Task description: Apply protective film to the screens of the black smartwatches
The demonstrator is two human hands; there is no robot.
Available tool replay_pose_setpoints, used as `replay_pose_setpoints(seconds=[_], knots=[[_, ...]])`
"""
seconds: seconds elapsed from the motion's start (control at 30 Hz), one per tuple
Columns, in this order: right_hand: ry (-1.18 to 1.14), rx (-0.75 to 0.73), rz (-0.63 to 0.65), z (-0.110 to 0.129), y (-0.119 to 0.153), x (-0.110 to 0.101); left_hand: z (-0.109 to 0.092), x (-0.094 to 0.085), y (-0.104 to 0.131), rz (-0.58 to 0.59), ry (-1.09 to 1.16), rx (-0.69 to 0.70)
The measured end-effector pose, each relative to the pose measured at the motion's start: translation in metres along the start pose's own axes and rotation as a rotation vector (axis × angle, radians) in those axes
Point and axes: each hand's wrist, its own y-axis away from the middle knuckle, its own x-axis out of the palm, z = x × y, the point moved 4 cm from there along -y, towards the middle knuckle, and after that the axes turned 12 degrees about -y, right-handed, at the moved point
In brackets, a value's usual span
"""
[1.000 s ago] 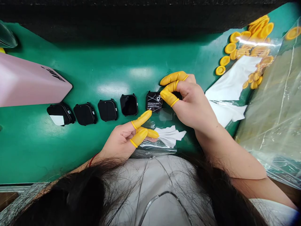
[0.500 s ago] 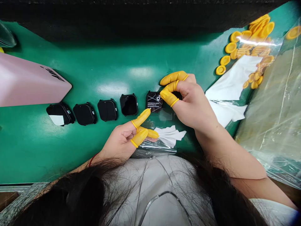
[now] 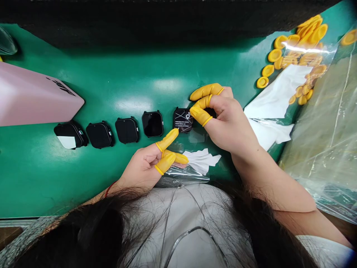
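Observation:
A black smartwatch case without a strap lies on the green table, its screen under a clear film with white print. My right hand wears yellow finger cots and pinches thumb and index finger at the film's upper right edge; the fingertips hide the exact grip. The index tip of my left hand touches the film's lower left corner. Its thumb and middle finger, also in cots, close near a crumpled white cloth, whose folds run from the fingertips. Beneath is a clear printed sheet.
Left of it stands a row of several more watch cases, the farthest bearing a white patch. A pink box is at the left. White wipes, loose finger cots and a plastic-wrapped stack lie at right.
Both hands and the smartwatch hold the same places. Only the view has shifted very slightly.

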Motion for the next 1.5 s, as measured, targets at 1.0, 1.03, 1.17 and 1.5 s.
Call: replay_pose_setpoints(seconds=[1.0,1.03,1.17,1.5], knots=[[-0.042,-0.075,-0.171,0.004,0.0009,-0.0013,0.0043,0.0007,-0.0008,-0.003,0.04,0.017],[-0.043,-0.075,-0.181,0.0042,0.0007,-0.0018,0.0045,0.0005,-0.0008,0.0,0.037,0.025],[-0.029,-0.067,-0.187,0.0037,-0.0001,-0.0032,0.0036,0.0003,-0.0006,0.011,0.08,0.081],[-0.006,-0.111,-0.161,-0.0004,0.0003,-0.0036,0.0049,0.0006,0.0009,0.007,0.093,0.102]])
